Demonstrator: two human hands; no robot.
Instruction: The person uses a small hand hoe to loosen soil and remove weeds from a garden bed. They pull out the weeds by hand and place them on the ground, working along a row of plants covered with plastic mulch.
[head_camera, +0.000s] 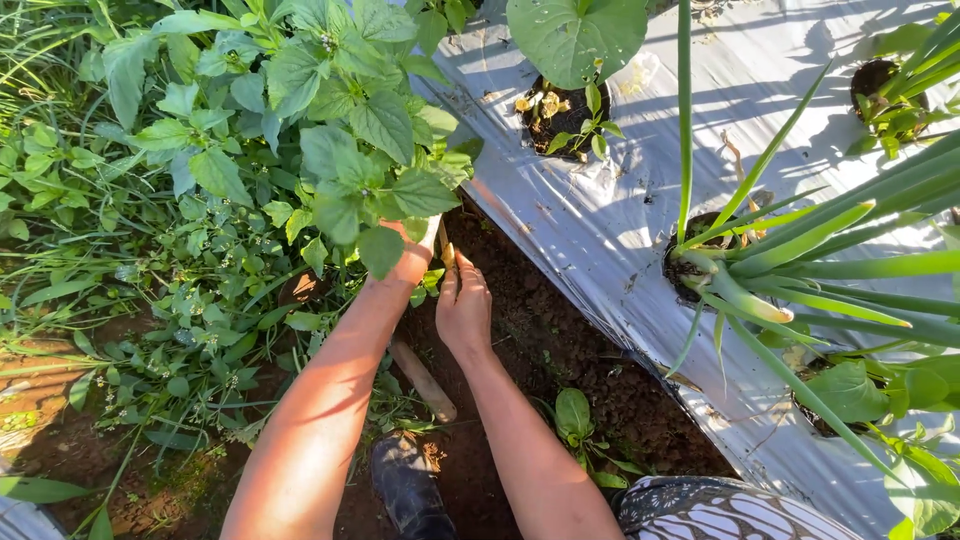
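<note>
Broad-leaved weed clump (330, 130) crowds the furrow and covers the left hand (410, 262), so its grip can't be read. Right hand (462, 305) is loose, fingers flat against the weed's base on crumbly dark soil (560, 340). Wooden handle (422, 380) lies under the arms. Crinkled silver plastic mulch (600, 230) alongside holds smooth tubular green onions (790, 270).

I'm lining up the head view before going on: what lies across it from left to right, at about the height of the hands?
Low weeds → leafy weed clump → left hand → right hand → bare soil → silver plastic sheet → green onion plant.
</note>
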